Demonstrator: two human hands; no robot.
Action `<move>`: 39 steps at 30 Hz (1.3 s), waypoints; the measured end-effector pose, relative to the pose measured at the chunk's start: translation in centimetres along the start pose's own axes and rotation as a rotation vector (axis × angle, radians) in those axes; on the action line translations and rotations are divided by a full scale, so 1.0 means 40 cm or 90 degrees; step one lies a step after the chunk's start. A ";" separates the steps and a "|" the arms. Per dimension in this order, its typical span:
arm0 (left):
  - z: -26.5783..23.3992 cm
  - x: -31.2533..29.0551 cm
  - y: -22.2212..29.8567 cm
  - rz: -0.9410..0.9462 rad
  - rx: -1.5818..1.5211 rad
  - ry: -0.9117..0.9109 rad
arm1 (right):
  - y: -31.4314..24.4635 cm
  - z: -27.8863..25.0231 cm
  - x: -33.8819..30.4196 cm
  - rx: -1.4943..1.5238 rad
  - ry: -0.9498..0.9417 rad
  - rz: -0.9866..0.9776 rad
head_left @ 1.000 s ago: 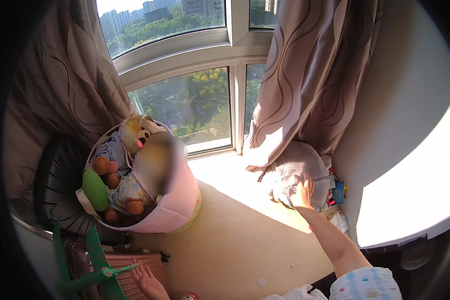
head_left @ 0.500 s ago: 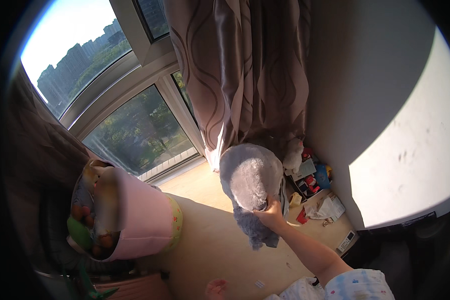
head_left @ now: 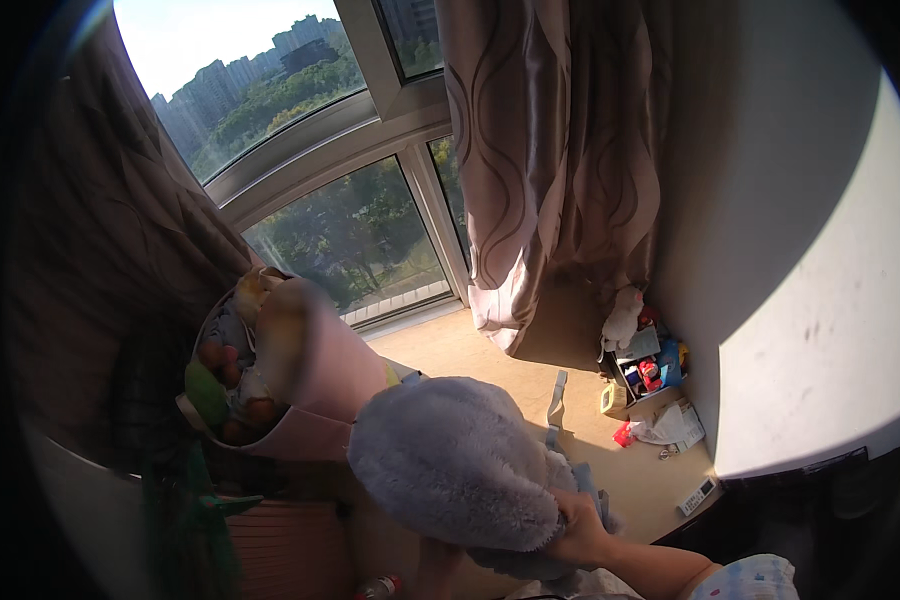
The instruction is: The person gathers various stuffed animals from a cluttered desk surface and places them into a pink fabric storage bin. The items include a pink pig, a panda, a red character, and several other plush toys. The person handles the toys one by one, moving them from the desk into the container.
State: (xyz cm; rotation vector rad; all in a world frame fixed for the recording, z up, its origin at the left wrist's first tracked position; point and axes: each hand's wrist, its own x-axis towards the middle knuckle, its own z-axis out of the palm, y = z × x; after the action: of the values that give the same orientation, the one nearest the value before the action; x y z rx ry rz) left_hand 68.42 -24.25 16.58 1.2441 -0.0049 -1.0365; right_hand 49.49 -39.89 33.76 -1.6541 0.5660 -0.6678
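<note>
A large, furry grey plush (head_left: 440, 460) with a rounded shape hangs close in front of me. A flat grey strap (head_left: 557, 400), like a backpack's, stands out from its far right side. My right hand (head_left: 580, 528) is closed around the plush's lower right edge, with the fingertips buried in the fur. Beneath it, in shadow, my left hand (head_left: 436, 562) reaches up from the lower edge. Its fingers are hidden behind the plush, so its grip does not show.
Left stands a pink bin (head_left: 345, 375) full of soft toys, partly behind the plush. Against the right wall is a box of small toys (head_left: 650, 368) with a white plush animal (head_left: 623, 318). A white remote (head_left: 698, 496) lies on the floor. Curtains (head_left: 510, 180) frame the window.
The grey plush has been lifted off the floor near the curtain and brought toward me, turned in my right hand. My left hand has come into view below it. The view has shifted left.
</note>
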 end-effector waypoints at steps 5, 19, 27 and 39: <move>-0.028 0.067 -0.028 -0.087 -0.124 -0.018 | 0.056 0.070 -0.006 0.068 0.036 0.079; -0.105 0.031 -0.253 -0.003 0.292 0.374 | 0.788 -0.452 0.433 -0.400 0.616 0.292; 0.006 0.049 -0.193 -0.060 0.297 0.335 | 0.829 -0.609 0.564 -0.536 0.753 0.375; -0.100 0.062 -0.232 -0.016 0.459 0.282 | 0.409 -0.074 0.304 0.570 0.280 0.240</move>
State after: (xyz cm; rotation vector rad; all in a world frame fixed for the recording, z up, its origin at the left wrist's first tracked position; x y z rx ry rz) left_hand 65.99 -22.33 6.67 2.1178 -0.0226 -0.7748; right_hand 56.05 -53.26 19.52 -0.5456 0.7235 -0.8406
